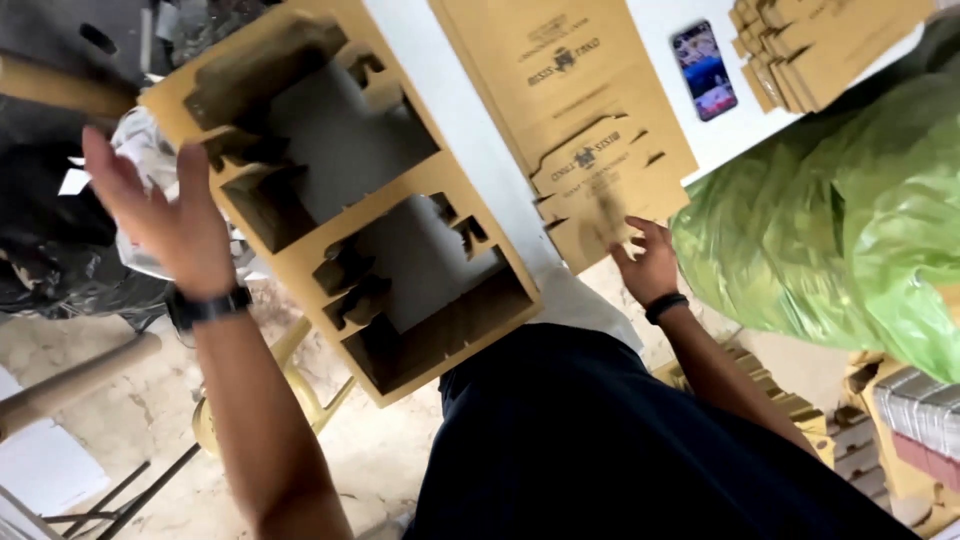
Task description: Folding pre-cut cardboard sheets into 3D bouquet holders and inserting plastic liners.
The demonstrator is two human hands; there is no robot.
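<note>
The right hand [648,262] rests its fingertips on the near edge of a flat die-cut cardboard sheet [590,130], the grip loose: fingers spread and pressing down, not yet closed around anything. The sheet is the top one of a stack lying on the white tabletop [480,150], its lower end hanging past the tabletop's edge, right under the fingers. The left hand [165,215] is raised and open, palm showing, holding nothing; a dark band sits on its wrist. It hovers just beside the waste cardboard frame [340,200], a brown panel with two large cut-out windows lying askew over the tabletop's edge.

To lift one sheet cleanly, it would probably help to slide a thumb under the overhanging edge and pinch only the top layer; the image is blurred there, so the layers are hard to separate by eye.

Nearby lie a phone [705,70], more folded cardboard [820,45] and a green plastic bag [850,230].
</note>
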